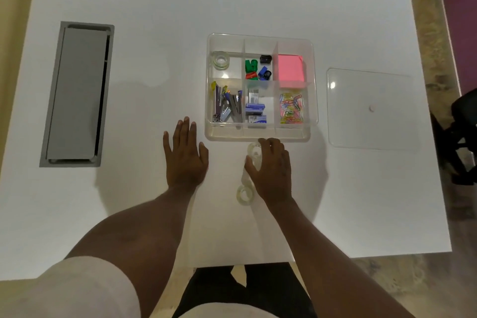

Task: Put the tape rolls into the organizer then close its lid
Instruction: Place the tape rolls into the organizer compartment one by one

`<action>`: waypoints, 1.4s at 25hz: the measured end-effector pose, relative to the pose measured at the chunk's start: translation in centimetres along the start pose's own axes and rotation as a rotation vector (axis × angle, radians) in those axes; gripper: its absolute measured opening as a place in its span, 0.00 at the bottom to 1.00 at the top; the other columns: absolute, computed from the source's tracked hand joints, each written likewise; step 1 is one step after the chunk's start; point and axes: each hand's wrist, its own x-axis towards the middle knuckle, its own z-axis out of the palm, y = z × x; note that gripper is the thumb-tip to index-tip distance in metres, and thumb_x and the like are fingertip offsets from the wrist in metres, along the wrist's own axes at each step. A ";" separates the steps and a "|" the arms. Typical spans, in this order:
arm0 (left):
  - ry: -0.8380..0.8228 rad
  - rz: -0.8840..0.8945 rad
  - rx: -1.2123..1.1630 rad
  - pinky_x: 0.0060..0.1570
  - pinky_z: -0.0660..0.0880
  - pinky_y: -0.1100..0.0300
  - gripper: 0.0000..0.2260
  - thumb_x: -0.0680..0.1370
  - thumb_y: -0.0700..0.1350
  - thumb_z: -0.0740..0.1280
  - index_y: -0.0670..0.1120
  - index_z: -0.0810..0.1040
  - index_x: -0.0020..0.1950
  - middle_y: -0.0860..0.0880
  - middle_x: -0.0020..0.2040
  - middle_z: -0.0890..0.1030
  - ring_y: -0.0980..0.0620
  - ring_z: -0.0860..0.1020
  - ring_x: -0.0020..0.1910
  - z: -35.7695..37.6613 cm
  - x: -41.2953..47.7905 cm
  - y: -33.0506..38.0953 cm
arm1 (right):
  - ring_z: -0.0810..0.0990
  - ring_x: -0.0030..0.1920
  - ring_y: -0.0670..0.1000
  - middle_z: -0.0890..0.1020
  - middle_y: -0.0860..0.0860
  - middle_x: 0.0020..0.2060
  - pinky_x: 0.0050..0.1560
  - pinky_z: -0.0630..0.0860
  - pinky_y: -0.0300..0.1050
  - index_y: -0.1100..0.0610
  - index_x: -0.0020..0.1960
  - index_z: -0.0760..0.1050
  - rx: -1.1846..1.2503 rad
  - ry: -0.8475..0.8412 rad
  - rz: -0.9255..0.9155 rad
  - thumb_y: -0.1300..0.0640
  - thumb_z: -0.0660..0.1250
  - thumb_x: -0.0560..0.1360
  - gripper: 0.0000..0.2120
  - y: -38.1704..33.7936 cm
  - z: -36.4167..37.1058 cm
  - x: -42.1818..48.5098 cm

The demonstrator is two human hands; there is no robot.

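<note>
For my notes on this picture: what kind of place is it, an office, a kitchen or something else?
Probably an office or meeting room. The white table has a grey cable hatch set into it, a black office chair stands at the right, and the clear organizer holds stationery such as paper clips.

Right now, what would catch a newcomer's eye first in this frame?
The clear organizer at the table's centre, above all its pink note pad in the far right compartment. Just before it, the right hand curls over a clear tape roll, while the left hand lies flat on the table. The lid lies off to the right.
</note>
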 end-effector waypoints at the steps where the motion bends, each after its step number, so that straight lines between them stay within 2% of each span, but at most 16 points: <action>1: 0.000 0.004 0.018 0.84 0.51 0.36 0.27 0.86 0.52 0.52 0.44 0.61 0.84 0.44 0.86 0.60 0.45 0.57 0.86 0.1 -0.7 -0.3 | 0.76 0.59 0.54 0.78 0.55 0.61 0.61 0.77 0.48 0.57 0.66 0.72 0.039 0.001 -0.023 0.47 0.70 0.75 0.24 -0.6 0.1 -0.2; 6: -0.034 0.009 0.031 0.83 0.53 0.35 0.27 0.86 0.54 0.49 0.45 0.61 0.84 0.44 0.86 0.61 0.45 0.57 0.86 0.1 -1.8 -0.4 | 0.75 0.63 0.55 0.76 0.56 0.63 0.65 0.75 0.47 0.57 0.67 0.72 0.159 0.057 -0.140 0.51 0.72 0.75 0.24 -3.6 -1.0 4.8; 8: -0.035 0.008 0.031 0.83 0.53 0.36 0.27 0.86 0.53 0.51 0.45 0.61 0.84 0.45 0.86 0.61 0.45 0.57 0.86 0.2 -1.9 -0.5 | 0.74 0.63 0.55 0.75 0.57 0.63 0.64 0.76 0.47 0.56 0.67 0.72 0.188 0.066 -0.169 0.54 0.73 0.75 0.23 -4.9 -1.6 8.7; 11: -0.027 0.011 0.033 0.84 0.52 0.37 0.27 0.86 0.51 0.55 0.45 0.60 0.84 0.45 0.86 0.60 0.46 0.56 0.86 0.2 -1.9 -0.6 | 0.75 0.61 0.56 0.74 0.57 0.60 0.59 0.78 0.51 0.57 0.65 0.73 0.175 0.048 -0.202 0.60 0.74 0.72 0.23 -6.3 -2.0 14.2; 14: -0.055 0.004 0.044 0.84 0.51 0.37 0.27 0.86 0.53 0.52 0.47 0.58 0.85 0.46 0.87 0.57 0.46 0.54 0.87 0.2 -1.8 -0.6 | 0.76 0.56 0.57 0.77 0.55 0.55 0.55 0.76 0.52 0.56 0.63 0.73 -0.001 0.026 -0.201 0.53 0.74 0.72 0.21 -7.1 -2.0 18.5; 18: -0.073 -0.003 0.042 0.84 0.53 0.36 0.27 0.86 0.54 0.49 0.47 0.57 0.85 0.45 0.87 0.58 0.46 0.54 0.87 0.2 -1.6 -0.5 | 0.77 0.55 0.58 0.81 0.56 0.51 0.58 0.70 0.53 0.58 0.59 0.74 -0.219 -0.084 -0.171 0.43 0.69 0.74 0.22 -8.1 -0.8 22.4; 23: -0.076 -0.018 0.037 0.83 0.54 0.35 0.27 0.86 0.53 0.48 0.46 0.58 0.85 0.45 0.86 0.58 0.45 0.55 0.87 0.1 -1.5 -0.4 | 0.77 0.57 0.58 0.82 0.56 0.51 0.59 0.68 0.53 0.58 0.58 0.74 -0.443 -0.192 -0.227 0.40 0.69 0.74 0.23 -9.1 1.7 24.6; 28: -0.091 -0.017 0.055 0.83 0.55 0.35 0.27 0.86 0.53 0.51 0.47 0.58 0.85 0.45 0.86 0.58 0.45 0.56 0.86 0.2 -1.3 -0.4 | 0.77 0.59 0.58 0.83 0.55 0.51 0.63 0.66 0.54 0.56 0.59 0.75 -0.500 -0.253 -0.210 0.35 0.67 0.74 0.27 -9.7 2.6 25.0; 31: -0.093 -0.019 0.052 0.83 0.55 0.35 0.27 0.86 0.54 0.49 0.47 0.58 0.84 0.45 0.86 0.59 0.45 0.56 0.86 0.2 -1.4 -0.5 | 0.77 0.58 0.58 0.82 0.55 0.50 0.61 0.67 0.55 0.57 0.58 0.75 -0.482 -0.219 -0.219 0.37 0.67 0.74 0.25 -9.6 2.0 24.4; 35: -0.093 -0.008 0.063 0.83 0.53 0.35 0.27 0.86 0.55 0.47 0.47 0.58 0.85 0.45 0.86 0.58 0.45 0.55 0.87 0.0 -1.4 -0.4 | 0.78 0.53 0.58 0.82 0.55 0.47 0.58 0.68 0.54 0.57 0.54 0.77 -0.360 -0.078 -0.235 0.46 0.68 0.76 0.16 -9.0 0.6 22.6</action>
